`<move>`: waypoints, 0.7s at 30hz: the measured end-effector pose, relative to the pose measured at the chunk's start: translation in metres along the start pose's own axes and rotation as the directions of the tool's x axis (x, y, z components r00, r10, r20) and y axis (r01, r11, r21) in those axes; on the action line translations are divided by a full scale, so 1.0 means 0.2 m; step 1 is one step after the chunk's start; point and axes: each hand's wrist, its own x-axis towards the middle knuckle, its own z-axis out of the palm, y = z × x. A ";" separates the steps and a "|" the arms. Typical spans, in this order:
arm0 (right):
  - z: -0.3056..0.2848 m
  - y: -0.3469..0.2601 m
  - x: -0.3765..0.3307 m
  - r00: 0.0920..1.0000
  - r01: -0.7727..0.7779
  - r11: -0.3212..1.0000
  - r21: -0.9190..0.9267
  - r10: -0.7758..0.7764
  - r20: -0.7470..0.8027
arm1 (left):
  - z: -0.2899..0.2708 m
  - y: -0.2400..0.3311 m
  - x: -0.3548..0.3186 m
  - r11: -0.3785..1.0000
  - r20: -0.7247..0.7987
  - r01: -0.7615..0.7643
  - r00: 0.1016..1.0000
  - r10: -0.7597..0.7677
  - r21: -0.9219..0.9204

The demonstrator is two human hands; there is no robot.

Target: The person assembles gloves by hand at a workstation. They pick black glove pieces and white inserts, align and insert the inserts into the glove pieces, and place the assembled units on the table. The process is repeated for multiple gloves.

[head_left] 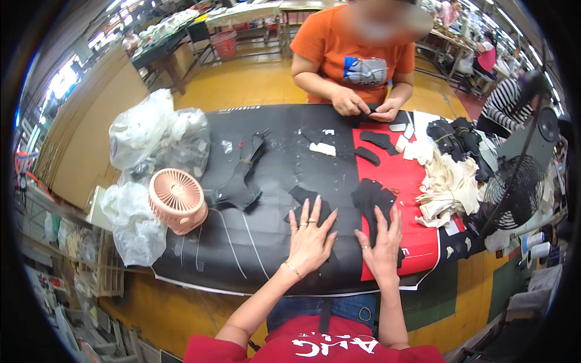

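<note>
My left hand [310,240] lies flat with its fingers spread, resting on a dark cut fabric piece [301,193] on the black table covering. Nothing is gripped in it. To its right, my right hand [382,254] is also stretched out, its fingers touching a stack of black fabric pieces [370,196] on the red sheet [410,236]. Part of that stack is hidden under the fingers. Left of my hands lies a tied bundle of black fabric pieces [242,184]. Smaller dark curved pieces [367,156] lie farther back on the red sheet.
A pink fan [177,196] and clear plastic bags [142,136] stand on the left. Cream fabric pieces [451,184] are heaped on the right, near a black fan [514,190]. Across the table, a person in orange [327,51] handles a small dark piece.
</note>
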 end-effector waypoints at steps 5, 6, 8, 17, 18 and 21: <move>0.09 0.06 0.02 0.995 -0.026 0.996 -0.091 0.034 0.089 | -0.01 -0.15 0.05 1.000 0.021 -0.002 1.000 0.002 0.017; 0.09 0.08 0.03 0.996 0.002 0.996 -0.084 0.005 0.088 | -0.03 -0.20 0.09 0.999 0.030 -0.029 0.999 0.029 0.019; 0.08 0.12 0.05 0.996 0.028 0.996 -0.080 -0.022 0.081 | -0.08 -0.31 0.15 0.999 0.055 -0.045 0.998 0.044 0.024; -0.02 0.29 0.12 0.959 0.257 0.966 0.038 -0.260 0.113 | -0.11 -0.38 0.20 1.000 0.097 -0.001 0.995 0.000 0.008; -0.03 0.29 0.12 0.950 0.274 0.960 0.060 -0.279 0.137 | -0.11 -0.38 0.19 1.000 0.099 -0.004 0.995 0.004 -0.002; -0.05 0.32 0.12 0.912 0.349 0.935 0.066 -0.355 0.205 | -0.14 -0.42 0.21 0.999 0.118 -0.049 0.992 0.049 -0.004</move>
